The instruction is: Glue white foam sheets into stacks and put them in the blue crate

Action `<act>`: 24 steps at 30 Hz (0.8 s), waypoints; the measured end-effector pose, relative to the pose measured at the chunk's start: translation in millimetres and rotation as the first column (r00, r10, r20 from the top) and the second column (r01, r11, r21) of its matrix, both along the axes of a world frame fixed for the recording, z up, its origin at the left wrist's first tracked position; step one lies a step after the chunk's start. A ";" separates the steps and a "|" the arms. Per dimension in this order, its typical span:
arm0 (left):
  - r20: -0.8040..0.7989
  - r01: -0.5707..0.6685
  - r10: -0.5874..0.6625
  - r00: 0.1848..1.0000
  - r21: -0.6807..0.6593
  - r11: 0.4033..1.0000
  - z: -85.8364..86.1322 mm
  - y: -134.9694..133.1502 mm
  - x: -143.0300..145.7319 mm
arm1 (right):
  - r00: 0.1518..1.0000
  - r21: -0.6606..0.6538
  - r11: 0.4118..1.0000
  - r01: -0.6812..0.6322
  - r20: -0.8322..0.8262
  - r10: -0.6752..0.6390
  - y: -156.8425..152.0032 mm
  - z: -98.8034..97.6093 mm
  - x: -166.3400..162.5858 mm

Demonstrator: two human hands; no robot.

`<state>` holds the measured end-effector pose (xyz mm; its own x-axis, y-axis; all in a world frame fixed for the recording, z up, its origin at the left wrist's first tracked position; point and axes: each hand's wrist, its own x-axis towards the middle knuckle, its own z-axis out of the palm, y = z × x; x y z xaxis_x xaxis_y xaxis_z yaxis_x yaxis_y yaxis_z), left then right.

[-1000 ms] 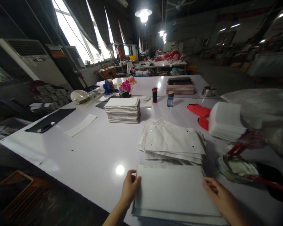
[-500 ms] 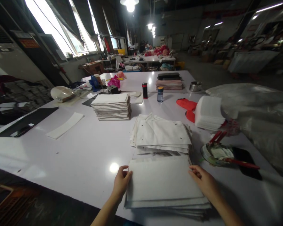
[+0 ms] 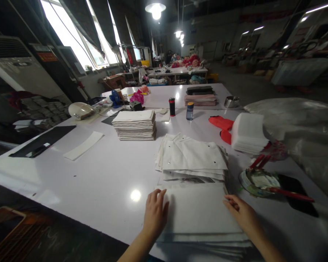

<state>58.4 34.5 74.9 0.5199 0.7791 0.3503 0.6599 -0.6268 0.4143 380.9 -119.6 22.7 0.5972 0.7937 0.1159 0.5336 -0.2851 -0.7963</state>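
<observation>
A stack of white rectangular sheets (image 3: pixel 199 213), fabric-like, lies at the table's front edge. My left hand (image 3: pixel 156 211) is over the left side of its top sheet, fingers bent and somewhat apart, holding nothing; whether the fingertips touch the sheet I cannot tell. At the right edge, my right hand (image 3: pixel 242 213) has its thumb and forefinger closed on the border of the top sheet. Just beyond lies a loose pile of white fabric pieces (image 3: pixel 192 156) with small metal eyelets or studs near their corners.
A neat white fabric stack (image 3: pixel 135 125) stands farther back, near a dark bottle (image 3: pixel 172 107) and a blue bottle (image 3: pixel 190 111). To the right are white foam-like sheets (image 3: pixel 248 133), a round dish (image 3: pixel 258 182) with red-handled tools, and a black phone-like slab (image 3: pixel 295 185). An orange crate (image 3: pixel 9 233) sits below left.
My left hand has let go of the sheet's left edge and moved inward over the top, its fingers opening. The right hand stays at the right edge. The view has shifted slightly left.
</observation>
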 end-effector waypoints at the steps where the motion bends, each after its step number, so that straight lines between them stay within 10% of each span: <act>1: -0.050 0.086 -0.086 0.995 0.006 0.996 0.9 -5.1 6.8 | 1.000 0.001 1.000 0.001 0.000 -0.001 -0.4 -0.9 0.3; 6: -0.271 0.330 -0.326 0.906 -0.032 0.943 -6.2 -17.7 29.5 | 1.000 -0.001 1.000 0.007 0.012 -0.007 -1.7 -7.3 3.4; 19: -0.315 0.317 -0.329 0.890 -0.091 0.944 -27.9 -10.5 27.4 | 0.983 -0.036 0.998 -0.043 0.175 0.048 0.5 -16.1 7.4; 24: -0.283 0.331 -0.357 0.890 -0.136 0.934 -26.1 -10.9 24.3 | 0.692 -0.102 0.994 0.049 0.720 0.040 14.8 3.2 -32.9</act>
<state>82.7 23.6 48.9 0.8306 0.5513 0.0789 0.5095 -0.8095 0.2918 348.0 -104.8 25.9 0.3686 0.8250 0.4284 0.9288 -0.3462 -0.1325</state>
